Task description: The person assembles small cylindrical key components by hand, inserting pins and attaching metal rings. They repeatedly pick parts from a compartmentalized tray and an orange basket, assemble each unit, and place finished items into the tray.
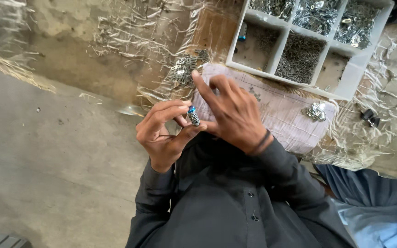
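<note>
A small metal spring with a blue cap is pinched between the thumb and forefinger of my left hand, held up in front of my chest. My right hand is right against it from the other side. Its thumb side meets the lower end of the spring, while the forefinger is raised and the other fingers are loosely curled. A dark band circles the right wrist. Both sleeves are dark grey.
A white divided tray holds several heaps of small metal parts. It rests on a pale pink cloth with a small pile of metal clips. More clips lie on crinkled clear plastic. Bare concrete floor lies left.
</note>
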The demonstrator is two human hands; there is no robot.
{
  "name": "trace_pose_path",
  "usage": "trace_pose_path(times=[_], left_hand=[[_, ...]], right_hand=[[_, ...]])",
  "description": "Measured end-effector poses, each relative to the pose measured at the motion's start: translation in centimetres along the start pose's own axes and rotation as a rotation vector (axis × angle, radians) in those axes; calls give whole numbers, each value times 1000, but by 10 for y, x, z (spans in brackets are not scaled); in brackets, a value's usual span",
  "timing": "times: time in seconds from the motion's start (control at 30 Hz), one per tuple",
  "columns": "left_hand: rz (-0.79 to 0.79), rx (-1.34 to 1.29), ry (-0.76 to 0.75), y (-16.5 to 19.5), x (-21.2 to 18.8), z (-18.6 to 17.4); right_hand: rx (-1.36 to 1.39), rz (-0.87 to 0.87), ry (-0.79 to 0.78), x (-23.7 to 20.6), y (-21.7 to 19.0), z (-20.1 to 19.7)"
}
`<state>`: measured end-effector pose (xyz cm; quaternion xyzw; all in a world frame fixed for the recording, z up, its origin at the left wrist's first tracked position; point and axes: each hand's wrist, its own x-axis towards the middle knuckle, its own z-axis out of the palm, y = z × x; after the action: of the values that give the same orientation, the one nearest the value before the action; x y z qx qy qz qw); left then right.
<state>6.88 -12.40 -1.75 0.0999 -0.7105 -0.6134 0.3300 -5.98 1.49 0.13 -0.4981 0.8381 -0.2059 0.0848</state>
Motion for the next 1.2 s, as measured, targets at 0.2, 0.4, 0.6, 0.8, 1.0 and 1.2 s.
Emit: trace_pose_path(times=[0.2, 0.4, 0.6, 0.8, 1.0, 1.2], left_hand=[[-4, 1, 3, 1, 0, -3], [-6, -29, -14, -4, -6, 3], [13, -38, -127, 0, -8, 18], [25, -58, -206, 10, -6, 31], [47, -38, -230, 15, -6, 37], [58, -31, -229, 16, -7, 38]], right_hand=[[-102, -95, 80, -18, 6, -10], [-176, -256, 202, -77, 18, 12], [328, -218, 335, -97, 28, 15], [332, 40, 566, -93, 10, -14], [487, 122, 386, -87, -9, -43], [454, -14, 478, -86, -3, -44]])
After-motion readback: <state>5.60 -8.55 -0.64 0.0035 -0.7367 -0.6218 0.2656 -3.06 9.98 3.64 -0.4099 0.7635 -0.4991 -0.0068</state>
